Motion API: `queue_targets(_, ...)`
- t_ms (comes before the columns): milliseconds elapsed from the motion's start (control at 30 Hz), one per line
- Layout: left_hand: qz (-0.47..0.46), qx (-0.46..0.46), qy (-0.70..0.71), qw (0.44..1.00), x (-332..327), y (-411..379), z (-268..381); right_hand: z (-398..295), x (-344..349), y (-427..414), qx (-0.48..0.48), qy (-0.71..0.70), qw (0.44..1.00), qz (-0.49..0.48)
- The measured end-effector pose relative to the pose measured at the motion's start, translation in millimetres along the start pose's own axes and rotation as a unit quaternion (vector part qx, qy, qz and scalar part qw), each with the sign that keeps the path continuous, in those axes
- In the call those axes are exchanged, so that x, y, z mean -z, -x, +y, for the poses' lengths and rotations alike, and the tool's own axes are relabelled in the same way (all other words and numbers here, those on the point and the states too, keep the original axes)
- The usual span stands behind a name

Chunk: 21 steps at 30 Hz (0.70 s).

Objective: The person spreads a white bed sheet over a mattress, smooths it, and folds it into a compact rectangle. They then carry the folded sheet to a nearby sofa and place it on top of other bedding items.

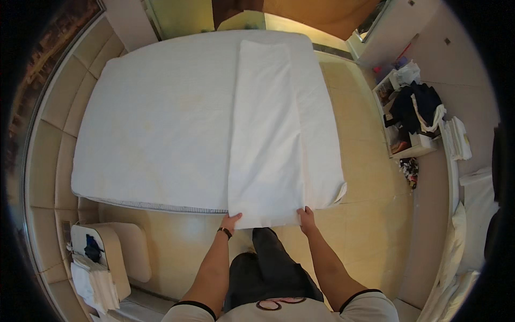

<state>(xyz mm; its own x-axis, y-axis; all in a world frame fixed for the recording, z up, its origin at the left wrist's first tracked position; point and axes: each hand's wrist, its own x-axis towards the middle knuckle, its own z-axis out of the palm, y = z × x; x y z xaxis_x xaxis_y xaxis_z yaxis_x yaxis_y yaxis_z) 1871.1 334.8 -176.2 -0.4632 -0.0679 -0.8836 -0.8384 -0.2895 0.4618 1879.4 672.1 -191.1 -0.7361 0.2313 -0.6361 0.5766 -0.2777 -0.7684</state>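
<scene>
A long folded white sheet (263, 129) lies across the mattress (161, 124), running from the far side to the near edge. Its near end hangs a little past that edge. My left hand (231, 222) grips the near left corner of the folded cloth, and a dark band circles that wrist. At the near right corner, my right hand (307, 219) pinches the fabric between thumb and fingers. The mattress has a white cover, with faint yellowish stains to the left. Its near right corner shows a small loose flap of cover.
A padded headboard wall (56, 161) borders the bed on the left. Folded white linens (96, 281) sit on a bedside cabinet (116, 257) at lower left. To the right, dark clothes (418, 106) lie on an open shelf unit (418, 147). Tiled floor (362, 225) surrounds the bed.
</scene>
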Motion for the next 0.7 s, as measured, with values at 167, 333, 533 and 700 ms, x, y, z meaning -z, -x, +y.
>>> queue_targets(167,-0.097,-0.052,0.183,0.977,-5.5,73.6,7.5,-46.3,12.3,68.5,0.041,-0.131,0.99,-0.006)
queue_targets(333,-0.128,-0.024,0.178,0.975,27.5,131.2,-73.9,20.6,62.7,135.8,0.003,-0.144,0.989,-0.038)
queue_targets(533,-0.109,0.121,0.137,0.977,59.2,158.3,-156.8,123.7,137.2,180.8,-0.162,-0.023,0.986,-0.033)
queue_targets(700,-0.215,0.021,0.284,0.934,81.4,152.9,-138.2,21.5,73.1,205.2,-0.15,-0.141,0.973,-0.105)
